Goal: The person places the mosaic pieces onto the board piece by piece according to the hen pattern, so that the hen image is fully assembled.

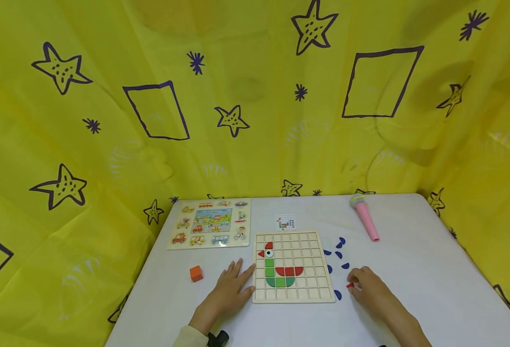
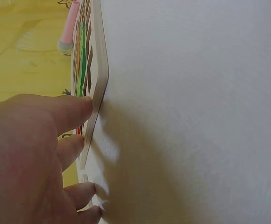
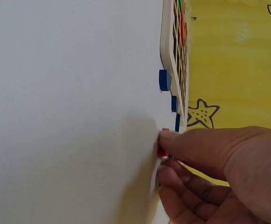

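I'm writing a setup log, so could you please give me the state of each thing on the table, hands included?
Grid board: flat, partly filled
Left hand: fingers spread, touching the board's edge
Right hand: pinching red piece
Red piece: held
Blue pieces: loose, off the grid
Card: lying flat
Puzzle: lying flat
Microphone: lying lengthwise
Orange block: untouched
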Motion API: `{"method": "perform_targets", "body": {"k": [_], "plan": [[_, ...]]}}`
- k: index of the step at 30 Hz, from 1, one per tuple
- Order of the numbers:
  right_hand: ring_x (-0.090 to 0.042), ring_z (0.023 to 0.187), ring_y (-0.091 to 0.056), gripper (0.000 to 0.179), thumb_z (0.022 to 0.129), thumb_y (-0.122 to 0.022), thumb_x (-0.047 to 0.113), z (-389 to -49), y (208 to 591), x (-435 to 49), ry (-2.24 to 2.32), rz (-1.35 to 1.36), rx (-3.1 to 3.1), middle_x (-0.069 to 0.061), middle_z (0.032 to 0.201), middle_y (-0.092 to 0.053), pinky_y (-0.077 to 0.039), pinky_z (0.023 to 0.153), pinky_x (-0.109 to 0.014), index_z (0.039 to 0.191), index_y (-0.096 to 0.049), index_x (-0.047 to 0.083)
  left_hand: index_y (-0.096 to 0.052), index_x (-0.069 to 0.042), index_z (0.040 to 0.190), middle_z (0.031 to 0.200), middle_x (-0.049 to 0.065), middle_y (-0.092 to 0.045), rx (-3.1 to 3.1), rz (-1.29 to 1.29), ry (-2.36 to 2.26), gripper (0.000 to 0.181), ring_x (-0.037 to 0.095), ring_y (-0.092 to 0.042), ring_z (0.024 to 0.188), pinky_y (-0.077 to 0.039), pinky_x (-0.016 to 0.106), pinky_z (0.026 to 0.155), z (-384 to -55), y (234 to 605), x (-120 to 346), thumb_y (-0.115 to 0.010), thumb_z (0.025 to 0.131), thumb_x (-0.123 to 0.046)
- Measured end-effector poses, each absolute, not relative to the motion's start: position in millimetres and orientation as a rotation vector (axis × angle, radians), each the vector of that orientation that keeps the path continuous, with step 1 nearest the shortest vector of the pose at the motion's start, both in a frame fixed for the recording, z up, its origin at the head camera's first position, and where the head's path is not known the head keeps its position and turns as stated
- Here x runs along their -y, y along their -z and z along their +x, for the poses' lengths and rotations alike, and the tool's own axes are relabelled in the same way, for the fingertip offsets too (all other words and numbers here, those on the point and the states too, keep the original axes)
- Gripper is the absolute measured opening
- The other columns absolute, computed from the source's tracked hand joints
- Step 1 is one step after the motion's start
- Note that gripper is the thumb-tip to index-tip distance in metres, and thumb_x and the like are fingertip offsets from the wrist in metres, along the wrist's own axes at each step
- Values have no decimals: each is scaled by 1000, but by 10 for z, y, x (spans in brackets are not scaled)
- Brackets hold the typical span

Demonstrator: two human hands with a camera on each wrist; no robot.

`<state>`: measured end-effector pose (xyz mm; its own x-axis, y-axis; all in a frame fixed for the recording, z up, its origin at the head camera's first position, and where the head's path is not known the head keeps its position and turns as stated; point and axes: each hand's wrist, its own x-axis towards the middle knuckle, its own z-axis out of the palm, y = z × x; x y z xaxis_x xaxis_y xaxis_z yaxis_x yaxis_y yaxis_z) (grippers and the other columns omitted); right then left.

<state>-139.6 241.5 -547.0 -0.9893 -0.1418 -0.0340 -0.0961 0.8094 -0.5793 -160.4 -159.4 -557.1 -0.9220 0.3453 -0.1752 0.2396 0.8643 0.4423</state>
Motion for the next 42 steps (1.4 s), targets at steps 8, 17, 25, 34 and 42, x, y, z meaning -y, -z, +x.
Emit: {"method": "perform_targets", "body": {"k": [8,17,25,34,42], "plan": [[-16,83,-56,12,89,-76,-3,-1400,5486,-2413,991,-193,-2924,-4,90,-61,-54,73,-30,99,-71,1,-43,-27,163,173,19,-26,-2791,462,-628,64,46,-18,161,-19,69,127,-1594,5534,1590,-60,105,-47],[-15,84,-58,10,91,-78,1,-1386,5465,-2426,996,-171,-2919,-4,91,-61,-55,74,-31,94,-69,4,-41,-28,164,174,17,-24,-2787,442,-619,64,45,-16,161,-18,67,128,-1606,5554,1593,-58,105,-48],[-13,81,-57,10,91,-78,3,-1397,5464,-2419,1003,-177,-2908,-1,88,-61,-52,70,-28,92,-69,7,-41,-29,164,174,17,-24,-2788,447,-635,64,45,-16,161,-17,67,128,-1616,5583,1604,-58,105,-49],[-13,81,-61,13,87,-81,4,-1462,5357,-2143,1103,-160,-2842,0,86,-66,-54,71,-27,93,-70,2,-41,-30,164,175,16,-24,-2783,441,-657,64,45,-16,162,-17,67,128,-1597,5586,1600,-58,105,-49],[-13,79,-54,16,85,-82,-1,-1438,5331,-1640,1207,-223,-2770,1,84,-61,-49,68,-23,90,-69,7,-42,-29,163,174,16,-25,-2786,429,-642,63,44,-16,162,-18,67,128,-1590,5561,1589,-58,105,-48]]}}
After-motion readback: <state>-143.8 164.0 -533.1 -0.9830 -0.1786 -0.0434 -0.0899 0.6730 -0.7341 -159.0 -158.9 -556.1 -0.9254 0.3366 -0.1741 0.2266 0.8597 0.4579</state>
